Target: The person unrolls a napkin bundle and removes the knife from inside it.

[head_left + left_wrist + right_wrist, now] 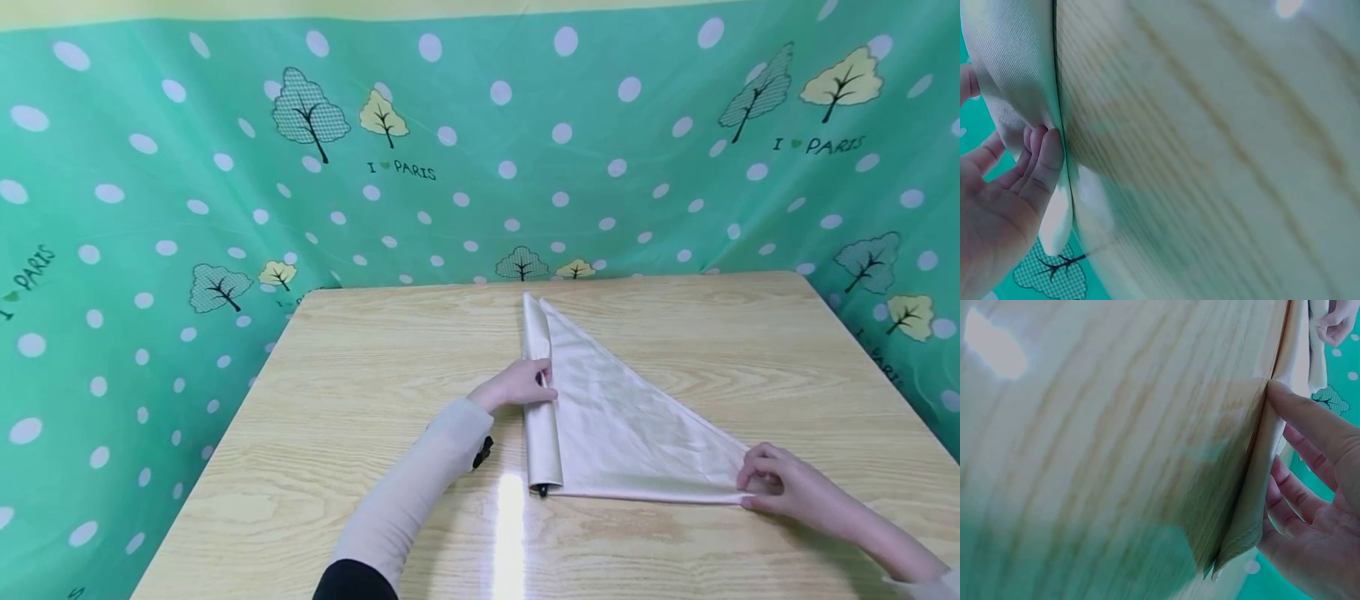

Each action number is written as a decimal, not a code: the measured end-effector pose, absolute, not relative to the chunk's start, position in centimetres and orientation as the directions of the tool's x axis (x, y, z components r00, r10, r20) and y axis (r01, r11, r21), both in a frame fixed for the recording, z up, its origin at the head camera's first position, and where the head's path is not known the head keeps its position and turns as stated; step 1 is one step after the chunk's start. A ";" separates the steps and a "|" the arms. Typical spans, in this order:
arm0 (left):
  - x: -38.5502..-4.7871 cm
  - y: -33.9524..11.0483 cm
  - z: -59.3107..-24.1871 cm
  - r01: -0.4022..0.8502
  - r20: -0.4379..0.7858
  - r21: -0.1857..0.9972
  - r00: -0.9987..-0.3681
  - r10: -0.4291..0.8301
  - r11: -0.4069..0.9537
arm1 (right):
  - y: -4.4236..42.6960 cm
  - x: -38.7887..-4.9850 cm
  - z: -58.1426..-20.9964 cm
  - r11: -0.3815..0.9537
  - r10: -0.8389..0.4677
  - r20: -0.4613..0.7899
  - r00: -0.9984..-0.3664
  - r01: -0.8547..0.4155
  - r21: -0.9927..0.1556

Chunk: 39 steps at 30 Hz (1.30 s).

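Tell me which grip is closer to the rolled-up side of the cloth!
Left. The left grip is right on the rolled-up side; the right grip is away from it, at the pointed corner of the cloth.

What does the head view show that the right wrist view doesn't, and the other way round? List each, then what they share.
Head view only: the full triangular spread of pale, satiny cloth, the small black tip at its rolled near end, the long white sleeve on the left arm, and yellow printed trees.

Right wrist view only: the palm side of the right hand and a green reflection on the pale wooden tabletop.

Both: parts of the cloth, both hands (the left hand included), the tabletop, and the green polka-dot fabric backdrop.
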<state>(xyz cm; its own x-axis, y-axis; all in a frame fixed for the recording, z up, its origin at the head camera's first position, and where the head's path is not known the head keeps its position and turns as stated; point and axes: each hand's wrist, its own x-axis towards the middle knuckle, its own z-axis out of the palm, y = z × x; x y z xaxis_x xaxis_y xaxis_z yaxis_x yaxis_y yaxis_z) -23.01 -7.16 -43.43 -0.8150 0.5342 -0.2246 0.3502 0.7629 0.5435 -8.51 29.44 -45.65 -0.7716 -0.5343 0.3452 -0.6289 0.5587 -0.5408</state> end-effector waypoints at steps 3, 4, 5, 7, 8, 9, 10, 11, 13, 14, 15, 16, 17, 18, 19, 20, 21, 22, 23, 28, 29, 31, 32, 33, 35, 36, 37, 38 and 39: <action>-23.1 -7.4 -43.5 0.357 -0.198 0.547 -0.823 0.532 0.757 | 29.5 -8.5 -45.7 0.552 -0.536 0.354 -0.766 -0.636 -0.539; -23.1 -7.4 -43.6 0.365 -0.189 0.543 -0.824 0.534 0.756 | 29.5 -8.5 -45.6 0.552 -0.536 0.353 -0.766 -0.635 -0.540; -23.1 -7.5 -43.6 0.375 -0.179 0.538 -0.825 0.537 0.755 | 29.4 -8.5 -45.6 0.554 -0.535 0.353 -0.768 -0.634 -0.539; -23.1 -7.7 -43.6 0.387 -0.163 0.539 -0.824 0.543 0.748 | 29.5 -8.6 -45.6 0.557 -0.533 0.339 -0.775 -0.623 -0.549; -23.1 -7.7 -43.5 0.384 -0.163 0.546 -0.823 0.544 0.745 | 29.5 -8.6 -45.6 0.560 -0.531 0.335 -0.778 -0.619 -0.551; -23.1 -7.8 -43.5 0.374 -0.169 0.560 -0.822 0.544 0.739 | 29.5 -8.5 -45.6 0.564 -0.528 0.331 -0.782 -0.615 -0.551; -23.1 -7.9 -43.4 0.362 -0.176 0.574 -0.822 0.542 0.735 | 29.5 -8.5 -45.6 0.566 -0.526 0.326 -0.786 -0.609 -0.556; -23.0 -8.0 -43.4 0.349 -0.182 0.588 -0.822 0.540 0.730 | 29.5 -8.5 -45.6 0.568 -0.524 0.321 -0.789 -0.605 -0.558; -23.0 -8.2 -43.3 0.319 -0.190 0.619 -0.825 0.531 0.718 | 29.5 -8.4 -45.6 0.571 -0.522 0.312 -0.794 -0.596 -0.564; -22.9 -8.2 -43.3 0.311 -0.192 0.625 -0.828 0.527 0.716 | 29.5 -8.4 -45.6 0.572 -0.522 0.310 -0.795 -0.596 -0.564; -22.9 -8.3 -43.3 0.307 -0.186 0.635 -0.830 0.526 0.709 | 29.5 -8.4 -45.6 0.571 -0.523 0.311 -0.794 -0.597 -0.564; -22.9 -8.4 -43.3 0.305 -0.179 0.639 -0.834 0.522 0.706 | 29.5 -8.4 -45.6 0.568 -0.524 0.314 -0.792 -0.600 -0.563; -22.8 -8.5 -43.3 0.294 -0.181 0.647 -0.837 0.516 0.704 | 29.5 -8.5 -45.6 0.567 -0.527 0.309 -0.792 -0.599 -0.565; -22.8 -8.7 -43.2 0.287 -0.180 0.655 -0.839 0.513 0.699 | 29.5 -8.5 -45.6 0.566 -0.529 0.308 -0.791 -0.599 -0.566; -23.6 -9.0 -44.8 0.307 -0.142 0.674 -0.839 0.525 0.672 | 29.5 -8.5 -45.6 0.566 -0.531 0.303 -0.791 -0.597 -0.568; -23.5 -9.2 -44.8 0.293 -0.138 0.692 -0.844 0.519 0.660 | 29.5 -8.5 -45.5 0.566 -0.532 0.304 -0.791 -0.599 -0.567; -23.4 -9.4 -44.8 0.273 -0.136 0.714 -0.849 0.510 0.645 | 29.5 -8.5 -45.5 0.567 -0.533 0.300 -0.791 -0.597 -0.567; -23.3 -9.5 -44.8 0.249 -0.139 0.735 -0.855 0.499 0.631 | 29.5 -8.5 -45.5 0.570 -0.533 0.293 -0.794 -0.592 -0.570; -23.3 -9.7 -44.8 0.223 -0.143 0.758 -0.860 0.490 0.612 | 29.5 -8.5 -45.5 0.573 -0.533 0.285 -0.797 -0.588 -0.571; -22.1 -10.8 -43.4 0.106 -0.155 0.850 -0.886 0.437 0.516 | 29.5 -8.5 -45.5 0.580 -0.532 0.274 -0.801 -0.581 -0.570; -22.0 -11.1 -43.5 0.092 -0.153 0.867 -0.886 0.437 0.489 | 29.4 -8.5 -45.4 0.580 -0.532 0.279 -0.800 -0.584 -0.568; -22.0 -11.8 -43.7 0.041 -0.171 0.894 -0.889 0.425 0.446 | 29.4 -8.5 -45.4 0.576 -0.533 0.290 -0.795 -0.593 -0.563; -22.1 -12.2 -44.0 0.044 -0.157 0.910 -0.884 0.440 0.413 | 29.4 -8.5 -45.4 0.574 -0.534 0.295 -0.793 -0.596 -0.562; -22.1 -12.5 -44.1 0.018 -0.172 0.917 -0.883 0.436 0.398 | 29.4 -8.4 -45.4 0.574 -0.533 0.301 -0.791 -0.599 -0.558; -22.0 -12.9 -44.2 -0.033 -0.202 0.926 -0.884 0.422 0.376 | 29.4 -8.4 -45.4 0.576 -0.533 0.298 -0.792 -0.598 -0.558; -21.9 -13.0 -44.2 -0.057 -0.221 0.926 -0.884 0.413 0.373 | 29.4 -8.4 -45.4 0.578 -0.534 0.292 -0.793 -0.595 -0.559; -21.9 -13.1 -44.1 -0.068 -0.229 0.925 -0.885 0.406 0.374 | 29.4 -8.4 -45.4 0.582 -0.531 0.286 -0.797 -0.589 -0.561; -21.8 -13.2 -44.1 -0.079 -0.238 0.924 -0.885 0.400 0.373 | 29.4 -8.4 -45.4 0.587 -0.530 0.272 -0.803 -0.579 -0.567; -21.7 -13.2 -43.8 -0.117 -0.271 0.916 -0.887 0.374 0.385 | 29.4 -8.4 -45.4 0.591 -0.529 0.267 -0.805 -0.576 -0.565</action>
<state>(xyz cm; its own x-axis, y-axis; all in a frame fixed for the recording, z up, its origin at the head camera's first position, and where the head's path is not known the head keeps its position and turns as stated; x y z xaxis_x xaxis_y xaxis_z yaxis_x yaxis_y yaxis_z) -21.69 -13.19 -43.84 -0.8872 0.3735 -0.2708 -0.1175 0.3847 0.9155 -8.43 29.40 -45.36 -0.8054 -0.5290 0.2672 -0.5756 0.5909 -0.5652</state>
